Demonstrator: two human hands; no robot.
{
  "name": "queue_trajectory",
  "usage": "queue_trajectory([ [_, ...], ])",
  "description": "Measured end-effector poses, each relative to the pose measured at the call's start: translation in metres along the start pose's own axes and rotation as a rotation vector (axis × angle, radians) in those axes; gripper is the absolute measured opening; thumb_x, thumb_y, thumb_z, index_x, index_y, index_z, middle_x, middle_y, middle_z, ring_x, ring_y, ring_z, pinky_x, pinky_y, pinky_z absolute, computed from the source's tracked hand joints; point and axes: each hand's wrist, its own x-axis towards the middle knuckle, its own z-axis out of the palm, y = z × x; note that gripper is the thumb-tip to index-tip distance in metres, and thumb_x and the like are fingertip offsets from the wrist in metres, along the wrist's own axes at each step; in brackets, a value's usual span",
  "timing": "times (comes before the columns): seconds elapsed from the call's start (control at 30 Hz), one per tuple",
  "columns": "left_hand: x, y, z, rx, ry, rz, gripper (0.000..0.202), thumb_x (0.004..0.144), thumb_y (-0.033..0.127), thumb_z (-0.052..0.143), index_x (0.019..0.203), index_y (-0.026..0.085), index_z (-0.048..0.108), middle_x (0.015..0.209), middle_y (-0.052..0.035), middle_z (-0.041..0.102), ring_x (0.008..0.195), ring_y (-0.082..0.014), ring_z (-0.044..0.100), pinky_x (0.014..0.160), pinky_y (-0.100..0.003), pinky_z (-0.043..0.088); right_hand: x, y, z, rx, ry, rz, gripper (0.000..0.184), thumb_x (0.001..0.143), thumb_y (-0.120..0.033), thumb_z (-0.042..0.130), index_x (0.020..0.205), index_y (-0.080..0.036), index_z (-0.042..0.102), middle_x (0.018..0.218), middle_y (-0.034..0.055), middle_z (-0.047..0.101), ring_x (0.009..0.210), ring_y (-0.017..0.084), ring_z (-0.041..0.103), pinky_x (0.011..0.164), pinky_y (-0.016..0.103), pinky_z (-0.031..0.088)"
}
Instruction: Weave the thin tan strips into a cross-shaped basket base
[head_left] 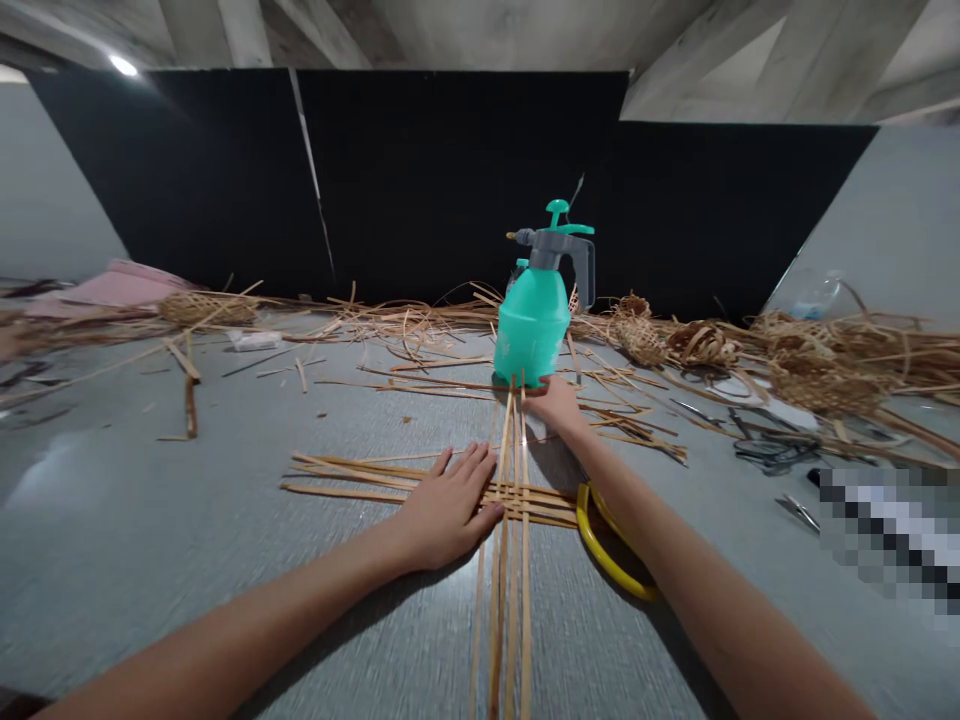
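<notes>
Flat bamboo strips (525, 505) cross in a woven square on the grey table (187, 560), with long ends running out on all sides. My left hand (450, 505) lies flat on the near left of the weave, fingers spread. My right hand (553, 403) rests across the far ends of the upright strips, holding nothing that I can see. Just beyond it stands a teal pump spray bottle (531, 325) with a grey top. A yellow curved loop (604, 545), possibly a tool handle, lies right of the weave, partly hidden under my right arm.
Loose bamboo strips and shavings (397, 325) spread across the table's far side. Small, rough woven pieces (825, 388) lie to the right, near dark-handled scissors (776, 455). A pink sheet (112, 287) lies far left. A black wall panel (450, 170) stands behind.
</notes>
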Motion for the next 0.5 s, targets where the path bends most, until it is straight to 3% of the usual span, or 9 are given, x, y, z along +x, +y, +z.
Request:
queue_trajectory([
  [0.1, -0.002, 0.000, -0.001, -0.018, 0.056, 0.018, 0.047, 0.092, 0.039, 0.033, 0.133, 0.015, 0.036, 0.143, -0.0123, 0.032, 0.134, -0.0246, 0.022, 0.109, -0.047, 0.017, -0.011, -0.003, 0.000, -0.232, 0.092, -0.076, 0.011, 0.068, -0.013, 0.065, 0.079, -0.015, 0.068, 0.079, 0.0075, 0.067, 0.089, 0.024, 0.060, 0.074, 0.027, 0.045],
  [0.2, -0.003, 0.001, -0.003, -0.028, 0.069, 0.080, 0.040, 0.092, 0.033, 0.034, 0.129, 0.018, 0.041, 0.144, -0.0092, 0.031, 0.134, -0.0245, 0.024, 0.109, -0.048, 0.018, -0.024, -0.006, 0.009, -0.413, 0.070, -0.146, 0.004, 0.066, -0.015, 0.066, 0.067, -0.017, 0.070, 0.067, 0.0047, 0.067, 0.075, 0.021, 0.063, 0.067, 0.025, 0.044],
  [0.33, -0.004, 0.002, -0.004, -0.037, 0.057, 0.122, 0.042, 0.093, 0.031, 0.031, 0.131, 0.016, 0.039, 0.143, -0.0086, 0.033, 0.133, -0.0235, 0.027, 0.109, -0.047, 0.019, -0.033, -0.005, 0.023, -0.607, 0.058, -0.226, 0.012, 0.069, -0.018, 0.062, 0.076, -0.018, 0.072, 0.071, 0.0046, 0.068, 0.072, 0.019, 0.062, 0.065, 0.024, 0.042],
  [0.5, -0.004, 0.001, -0.003, -0.056, 0.021, 0.116, 0.045, 0.094, 0.033, 0.030, 0.134, 0.014, 0.036, 0.141, -0.0097, 0.036, 0.132, -0.0234, 0.029, 0.108, -0.047, 0.021, -0.036, -0.003, 0.024, -0.812, 0.063, -0.298, 0.022, 0.077, -0.025, 0.056, 0.090, -0.016, 0.071, 0.086, 0.0108, 0.067, 0.082, 0.022, 0.060, 0.072, 0.027, 0.042],
])
